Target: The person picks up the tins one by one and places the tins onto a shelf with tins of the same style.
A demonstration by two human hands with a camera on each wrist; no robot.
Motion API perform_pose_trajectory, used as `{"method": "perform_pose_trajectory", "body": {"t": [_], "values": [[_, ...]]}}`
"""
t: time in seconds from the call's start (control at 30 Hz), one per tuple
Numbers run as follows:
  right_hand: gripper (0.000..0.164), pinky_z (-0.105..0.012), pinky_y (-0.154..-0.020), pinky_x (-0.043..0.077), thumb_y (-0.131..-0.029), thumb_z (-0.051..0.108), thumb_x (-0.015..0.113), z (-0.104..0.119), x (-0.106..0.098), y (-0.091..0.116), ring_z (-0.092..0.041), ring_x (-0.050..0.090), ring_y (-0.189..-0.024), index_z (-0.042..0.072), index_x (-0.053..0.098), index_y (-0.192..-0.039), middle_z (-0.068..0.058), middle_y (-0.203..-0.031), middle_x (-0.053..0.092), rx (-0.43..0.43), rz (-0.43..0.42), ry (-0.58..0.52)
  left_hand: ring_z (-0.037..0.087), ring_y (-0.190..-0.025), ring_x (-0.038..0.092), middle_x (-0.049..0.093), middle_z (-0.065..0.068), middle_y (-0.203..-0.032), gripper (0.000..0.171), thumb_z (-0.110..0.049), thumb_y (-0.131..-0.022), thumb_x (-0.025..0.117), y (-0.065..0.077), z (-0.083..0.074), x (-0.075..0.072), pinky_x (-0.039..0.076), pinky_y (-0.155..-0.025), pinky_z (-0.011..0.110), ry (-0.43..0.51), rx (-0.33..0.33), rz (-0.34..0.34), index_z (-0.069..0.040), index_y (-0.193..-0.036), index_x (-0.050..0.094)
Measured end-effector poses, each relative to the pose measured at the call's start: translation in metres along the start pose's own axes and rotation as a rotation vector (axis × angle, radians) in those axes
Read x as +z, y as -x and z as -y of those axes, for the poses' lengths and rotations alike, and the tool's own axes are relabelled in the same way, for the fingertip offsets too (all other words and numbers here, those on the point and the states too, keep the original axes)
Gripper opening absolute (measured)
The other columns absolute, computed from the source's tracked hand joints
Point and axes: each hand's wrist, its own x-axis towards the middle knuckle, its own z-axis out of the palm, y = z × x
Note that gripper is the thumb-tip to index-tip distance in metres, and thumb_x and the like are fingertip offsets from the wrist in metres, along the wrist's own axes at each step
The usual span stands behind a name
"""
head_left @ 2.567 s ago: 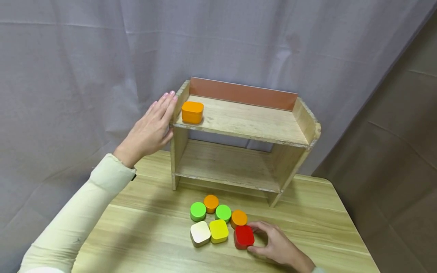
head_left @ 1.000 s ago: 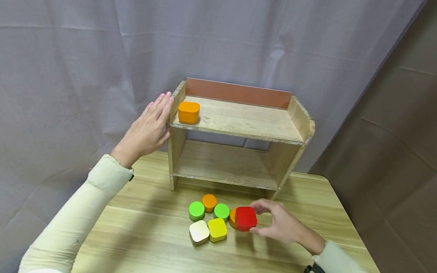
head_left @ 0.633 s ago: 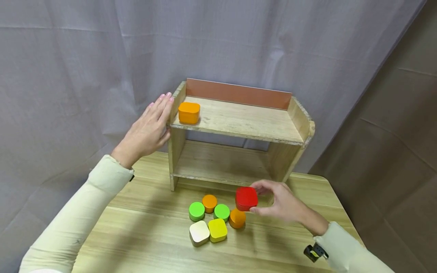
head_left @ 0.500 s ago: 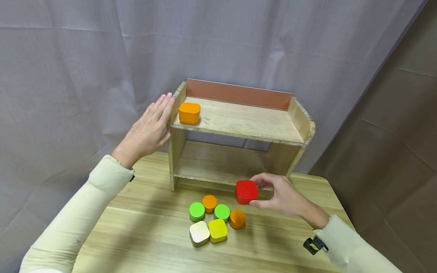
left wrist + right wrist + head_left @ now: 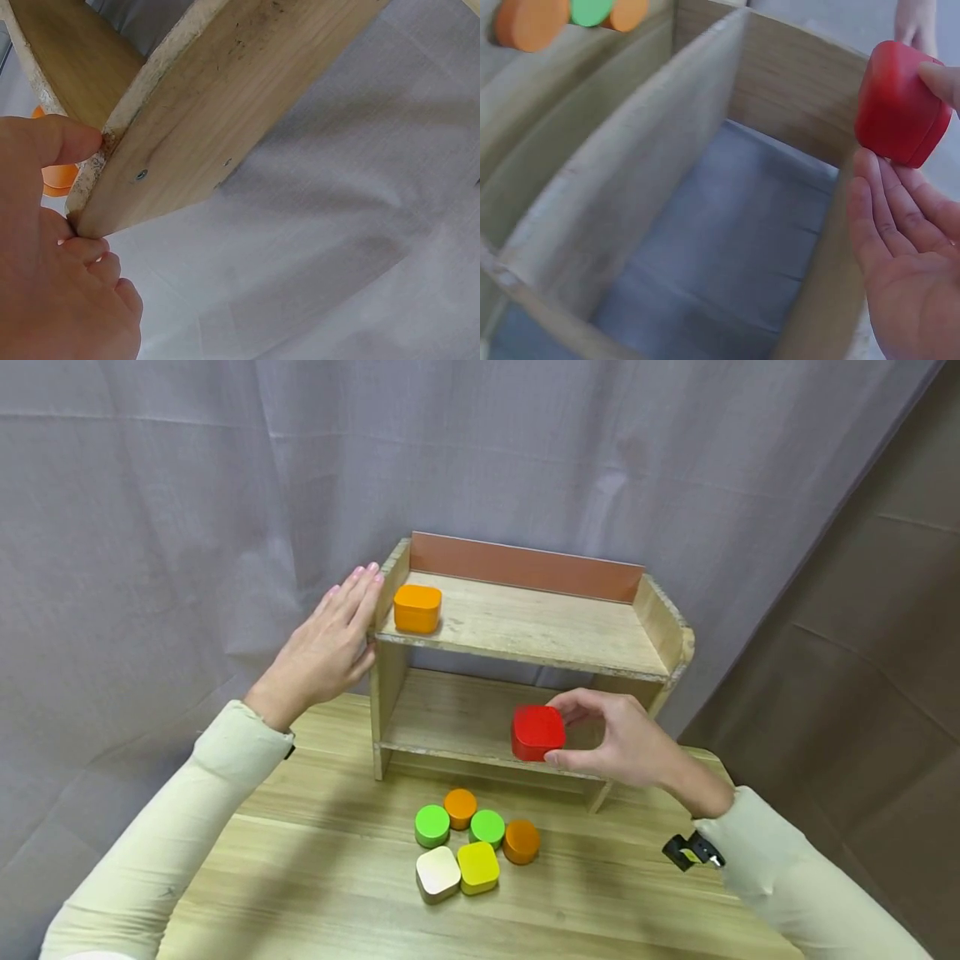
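Observation:
My right hand (image 5: 630, 743) pinches a red rounded-square block (image 5: 536, 735) between thumb and fingers, in front of the lower level of a small wooden shelf (image 5: 547, 622). In the right wrist view, the red block (image 5: 892, 101) shows a seam, with the thumb on one face and the fingers at the other side. My left hand (image 5: 322, 639) lies with straight fingers along the shelf's left side panel. The left wrist view has its thumb (image 5: 71, 141) at the panel's edge. An orange rounded-square block (image 5: 417, 609) sits at the left end of the upper board.
On the table (image 5: 337, 877) before the shelf stand green round blocks (image 5: 432, 825), orange round blocks (image 5: 521, 842), a white rounded-square block (image 5: 438, 870) and a yellow one (image 5: 478, 866). A grey curtain (image 5: 525, 443) hangs behind. A brown strip (image 5: 525, 564) backs the top board.
My right hand has gripped the red block, lifted it off the table and carried it up and forward to the shelf's lower level. The left hand stays at the side panel.

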Motion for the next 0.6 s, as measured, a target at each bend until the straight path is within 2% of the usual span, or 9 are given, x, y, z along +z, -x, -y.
{"method": "perform_pose_trajectory", "body": {"t": [0.4,0.6], "values": [[0.049,-0.020,-0.081,0.058,-0.073,0.038,0.082,0.029,-0.027,-0.041,-0.002,0.067,-0.089,0.021,0.063,-0.115,0.011,-0.102,0.070,-0.042,-0.048,-0.010,0.029,-0.153,0.010,0.003,0.010,-0.165,0.086,-0.019,-0.090,0.055,-0.001,-0.003,-0.001,0.020,-0.123,0.051,-0.002,0.002,0.011,-0.006,-0.156,0.002],[0.050,-0.027,-0.083,0.059,-0.073,0.038,0.082,0.034,-0.033,-0.064,-0.006,0.068,-0.088,0.018,0.065,-0.115,0.006,-0.101,0.072,-0.007,-0.081,-0.005,0.029,-0.153,0.010,0.001,0.009,-0.165,0.085,-0.020,-0.091,0.055,-0.001,-0.005,0.000,0.019,-0.123,0.050,0.004,-0.001,0.021,-0.007,-0.156,0.001]]}}
